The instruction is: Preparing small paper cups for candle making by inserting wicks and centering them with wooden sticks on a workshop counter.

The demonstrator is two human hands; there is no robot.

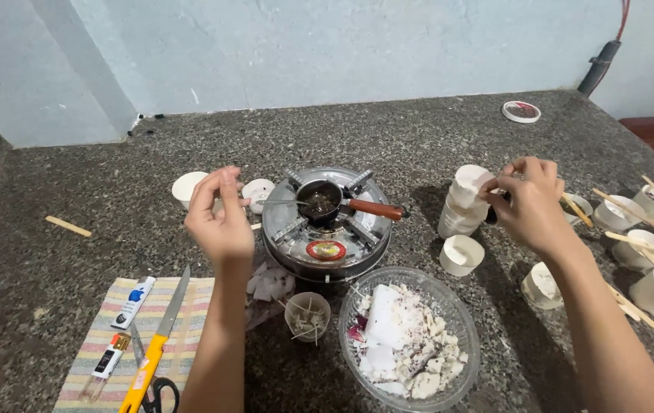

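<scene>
Head view, looking down on a dark speckled desk set against a pale blue wall. Left hand raised above the desk, wrist bent back, fingers pinched closed on a thin metal stirrer reaching right into a small dark pot with a brown handle, seated on a round silver burner. Right hand lifted at about the same height, forearm running in from the lower right, fingers closed at the rim of the top cup in a tilted stack of white cups; exact grip hard to tell. Just below the stack, a single white cup; further right, more white cups with wooden sticks laid across them, crowding the right edge. Near the front edge, a clear glass bowl of white wax chunks beside a small cup of wicks. At lower left, a striped cloth carrying a yellow-handled knife, scissors and a glue tube. Open desk behind the burner up to the wall, with only a roll of tape far right; bare surface also at far left around one loose wooden stick
</scene>
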